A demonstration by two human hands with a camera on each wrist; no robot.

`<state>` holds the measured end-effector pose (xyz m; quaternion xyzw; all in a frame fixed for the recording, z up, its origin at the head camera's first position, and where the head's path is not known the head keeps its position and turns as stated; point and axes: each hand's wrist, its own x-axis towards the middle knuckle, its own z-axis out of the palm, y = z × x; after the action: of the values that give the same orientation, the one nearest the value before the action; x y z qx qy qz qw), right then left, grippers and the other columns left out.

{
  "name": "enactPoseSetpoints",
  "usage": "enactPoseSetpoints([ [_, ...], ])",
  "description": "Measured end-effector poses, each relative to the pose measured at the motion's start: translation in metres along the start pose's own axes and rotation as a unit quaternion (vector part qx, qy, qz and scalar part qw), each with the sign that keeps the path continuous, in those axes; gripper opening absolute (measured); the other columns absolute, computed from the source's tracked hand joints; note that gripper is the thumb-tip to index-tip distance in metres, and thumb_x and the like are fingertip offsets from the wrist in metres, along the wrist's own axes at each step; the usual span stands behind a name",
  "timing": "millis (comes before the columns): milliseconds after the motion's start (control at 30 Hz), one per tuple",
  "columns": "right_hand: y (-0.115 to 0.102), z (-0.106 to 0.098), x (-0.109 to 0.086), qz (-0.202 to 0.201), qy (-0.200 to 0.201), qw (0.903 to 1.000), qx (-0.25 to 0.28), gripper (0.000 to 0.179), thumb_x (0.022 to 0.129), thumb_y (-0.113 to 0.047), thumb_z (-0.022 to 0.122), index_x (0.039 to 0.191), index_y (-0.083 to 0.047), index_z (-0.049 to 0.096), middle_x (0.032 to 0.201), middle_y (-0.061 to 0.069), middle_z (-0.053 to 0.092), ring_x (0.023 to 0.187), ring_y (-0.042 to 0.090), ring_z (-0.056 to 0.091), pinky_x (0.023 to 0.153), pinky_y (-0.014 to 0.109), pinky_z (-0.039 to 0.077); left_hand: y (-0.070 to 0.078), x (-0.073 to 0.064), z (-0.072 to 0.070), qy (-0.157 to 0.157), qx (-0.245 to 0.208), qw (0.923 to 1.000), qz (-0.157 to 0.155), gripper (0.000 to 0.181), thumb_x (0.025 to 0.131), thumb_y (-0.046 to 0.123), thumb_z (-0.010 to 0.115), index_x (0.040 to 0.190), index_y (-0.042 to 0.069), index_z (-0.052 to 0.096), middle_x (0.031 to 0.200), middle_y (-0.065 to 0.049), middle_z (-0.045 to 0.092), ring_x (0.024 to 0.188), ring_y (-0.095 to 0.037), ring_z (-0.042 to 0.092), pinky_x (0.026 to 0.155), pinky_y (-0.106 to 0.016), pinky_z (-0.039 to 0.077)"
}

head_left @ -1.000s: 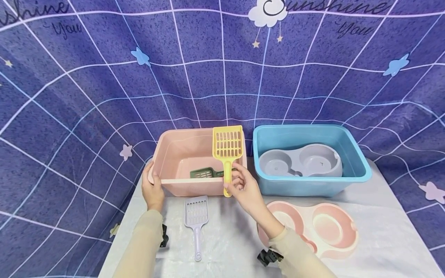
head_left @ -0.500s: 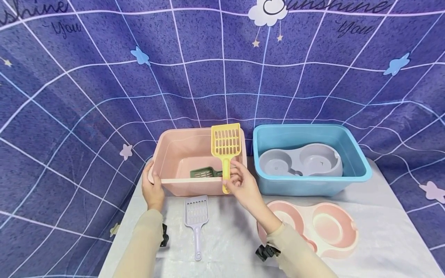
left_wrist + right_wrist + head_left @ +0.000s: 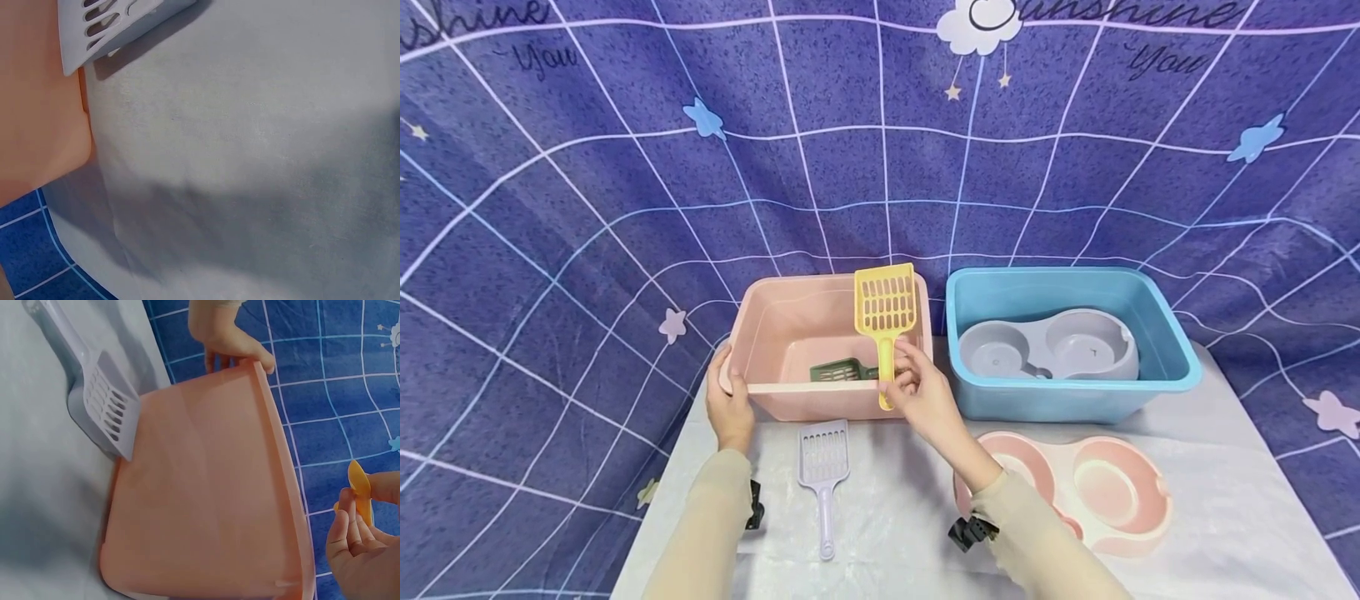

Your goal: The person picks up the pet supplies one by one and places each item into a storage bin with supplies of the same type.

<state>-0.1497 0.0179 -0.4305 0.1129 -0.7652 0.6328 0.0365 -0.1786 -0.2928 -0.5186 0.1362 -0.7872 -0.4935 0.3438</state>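
Note:
My right hand [image 3: 931, 404] pinches the handle of a yellow slotted litter scoop [image 3: 887, 337], blade upward, over the right front part of a pink bin [image 3: 767, 333]. Only a sliver of this scoop shows in the right wrist view, between thumb and fingers. My left hand [image 3: 730, 414] grips the bin's left front corner, thumb at the rim and fingers outside. Inside the bin lies a dark green litter scoop [image 3: 853, 367], its handle partly hidden by the right hand. A lavender litter scoop [image 3: 825, 483] lies on the table in front, handle toward me.
To the right stands a blue bin [image 3: 1060, 402] holding a grey double pet bowl [image 3: 1036, 340]. A pink double pet bowl [image 3: 1067, 467] sits before it, partly behind my right forearm. A purple-blue patterned curtain [image 3: 820, 167] hangs behind the pale-covered table [image 3: 910, 533].
My right hand and the yellow scoop have risen a little and shifted slightly left in the head view. The left hand keeps its grip on the pink bin.

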Motion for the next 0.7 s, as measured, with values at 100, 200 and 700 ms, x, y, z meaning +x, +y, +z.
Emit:
enactPoseSetpoints([
  [100, -0.001, -0.001, 0.002, -0.009, -0.003, 0.9999, -0.013, 0.063, 0.083, 0.001, 0.074, 0.141, -0.002, 0.05, 0.104, 0.012, 0.07, 0.074, 0.013, 0.059, 0.064, 0.019, 0.044, 0.001, 0.0, 0.002, -0.002, -0.007, 1.0, 0.002, 0.04, 0.1, 0.017, 0.051, 0.14, 0.017, 0.056, 0.143, 0.002, 0.054, 0.13, -0.02, 0.049, 0.106, -0.024, 0.035],
  [200, -0.002, -0.003, 0.005, -0.01, -0.008, 0.9997, -0.022, 0.062, 0.084, 0.0, 0.075, 0.141, -0.003, 0.051, 0.106, 0.013, 0.07, 0.074, 0.013, 0.06, 0.065, 0.02, 0.045, 0.0, -0.001, 0.005, -0.003, -0.013, 0.9999, 0.004, 0.04, 0.1, 0.017, 0.051, 0.139, 0.016, 0.056, 0.143, 0.001, 0.055, 0.131, -0.02, 0.049, 0.106, -0.024, 0.035],
  [700, 0.001, -0.01, 0.026, -0.028, -0.013, 0.9979, -0.057, 0.056, 0.085, 0.002, 0.072, 0.138, -0.001, 0.055, 0.101, 0.012, 0.069, 0.073, 0.013, 0.052, 0.061, 0.019, 0.041, 0.001, 0.0, -0.002, -0.032, -0.033, 0.9988, -0.019, 0.041, 0.101, 0.015, 0.048, 0.142, 0.018, 0.053, 0.146, 0.002, 0.05, 0.133, -0.02, 0.045, 0.11, -0.027, 0.034],
])
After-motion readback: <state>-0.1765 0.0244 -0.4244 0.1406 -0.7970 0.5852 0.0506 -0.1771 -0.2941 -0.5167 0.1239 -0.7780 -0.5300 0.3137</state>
